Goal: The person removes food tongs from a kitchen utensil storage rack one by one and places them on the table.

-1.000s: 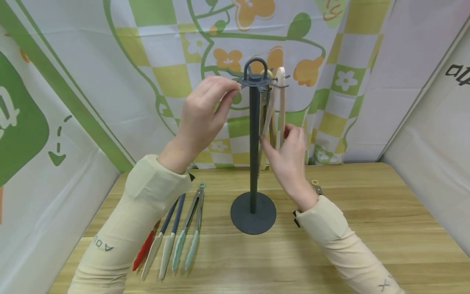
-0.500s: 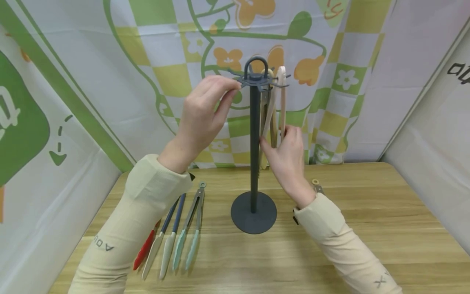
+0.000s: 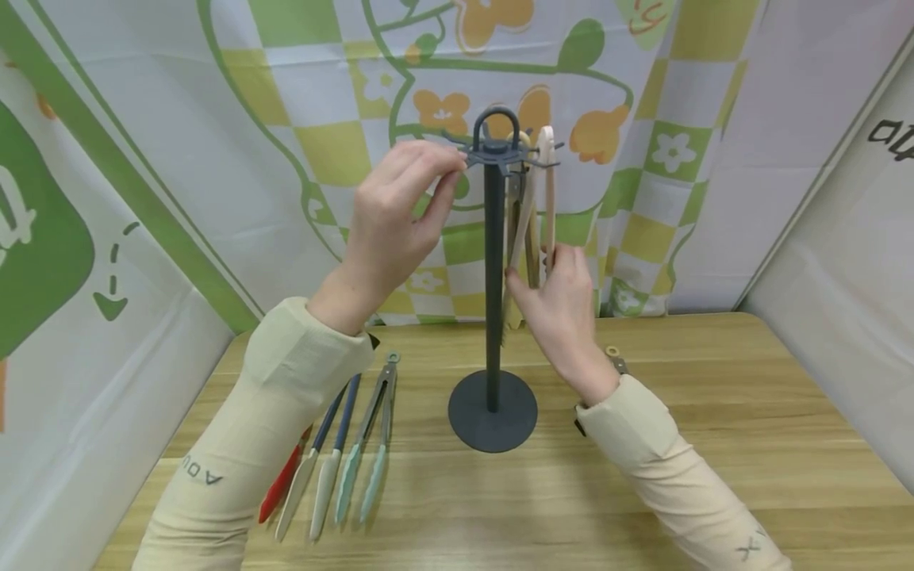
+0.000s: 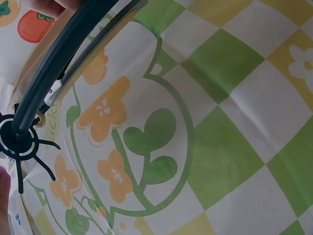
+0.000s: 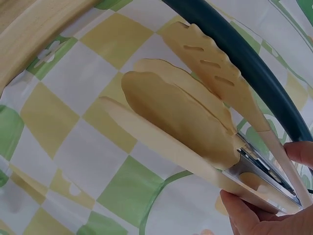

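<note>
A dark grey utensil stand (image 3: 493,277) rises from a round base, with a ring of hooks and a loop on top. At its left side my left hand (image 3: 400,198) pinches one of the hooks between thumb and fingertips. Beige tongs (image 3: 551,190) hang at the right of the ring, one arm slotted and wavy-edged, the other plain. My right hand (image 3: 560,313) grips their two arms, thumb on one and fingers on the other. Between those arms, in the right wrist view, lie yellow-tipped tongs (image 5: 181,122) with metal arms, hanging from the stand too.
On the wooden table (image 3: 571,507) to the left lie red-tipped tongs (image 3: 281,485), white-tipped tongs with blue handles (image 3: 324,492) and mint-tipped tongs (image 3: 350,476). Another utensil with a yellow ring end (image 3: 612,351) shows behind the right wrist. A printed cloth (image 3: 336,159) hangs behind.
</note>
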Motion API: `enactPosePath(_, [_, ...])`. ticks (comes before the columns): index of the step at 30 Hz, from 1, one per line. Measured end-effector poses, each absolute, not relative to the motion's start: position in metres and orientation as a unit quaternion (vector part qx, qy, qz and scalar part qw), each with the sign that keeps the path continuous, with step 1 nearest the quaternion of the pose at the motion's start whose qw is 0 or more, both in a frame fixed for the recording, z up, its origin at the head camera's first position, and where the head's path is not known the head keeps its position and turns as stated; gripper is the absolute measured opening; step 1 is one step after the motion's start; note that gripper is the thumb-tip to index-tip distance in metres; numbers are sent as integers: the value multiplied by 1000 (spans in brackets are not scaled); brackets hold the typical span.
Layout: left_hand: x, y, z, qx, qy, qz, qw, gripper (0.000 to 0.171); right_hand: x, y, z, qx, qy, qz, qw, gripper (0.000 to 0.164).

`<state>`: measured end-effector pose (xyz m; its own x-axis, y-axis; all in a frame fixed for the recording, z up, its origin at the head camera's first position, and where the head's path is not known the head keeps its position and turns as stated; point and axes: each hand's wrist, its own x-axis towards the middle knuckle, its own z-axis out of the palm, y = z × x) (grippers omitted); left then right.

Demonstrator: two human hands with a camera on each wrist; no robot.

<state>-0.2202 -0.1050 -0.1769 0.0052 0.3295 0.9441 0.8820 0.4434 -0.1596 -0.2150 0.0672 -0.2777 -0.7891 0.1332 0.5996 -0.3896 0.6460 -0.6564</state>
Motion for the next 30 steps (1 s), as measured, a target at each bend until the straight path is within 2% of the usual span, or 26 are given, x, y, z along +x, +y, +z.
enactPosePath(12, [-220,-104,-176,-461,-655,-263,538,8,-220,62,-277,45,-867,365,337,52])
enactPosePath(30, [-219,-103,-177,-459,-652,-270,540,8,-212,67,-277,58,-866,360,343,44])
